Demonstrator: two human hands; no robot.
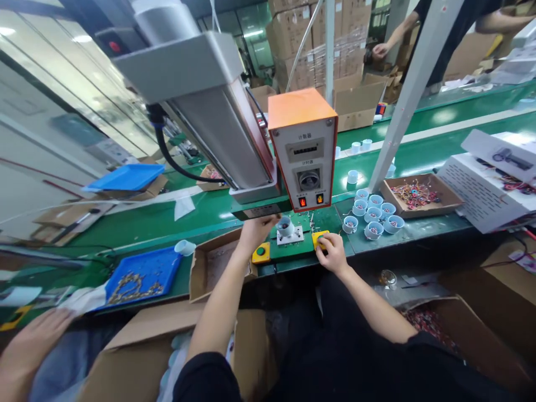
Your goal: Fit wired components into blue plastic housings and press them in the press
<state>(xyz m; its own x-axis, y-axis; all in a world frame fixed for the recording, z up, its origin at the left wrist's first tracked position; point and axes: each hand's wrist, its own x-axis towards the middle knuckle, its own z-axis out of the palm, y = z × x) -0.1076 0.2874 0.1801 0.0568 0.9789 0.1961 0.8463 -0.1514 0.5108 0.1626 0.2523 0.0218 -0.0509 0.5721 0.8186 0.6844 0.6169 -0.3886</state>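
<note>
A light-blue plastic cup with small dark parts inside sits on a metal fixture plate below the press. My left hand reaches in beside the cup, its fingers curled together near the rim. The press head partly covers those fingers, and what they hold, if anything, is hidden. To the right of the fixture, my right hand grips a yellow push-button box, with bent fingers over its top. A second yellow box with a green button is just below my left wrist.
Several wire-filled cups stand right of the press beside a carton of wires. An orange control box overhangs the fixture. A cardboard tray and a blue tray of metal parts lie left. Another person's hand is at lower left.
</note>
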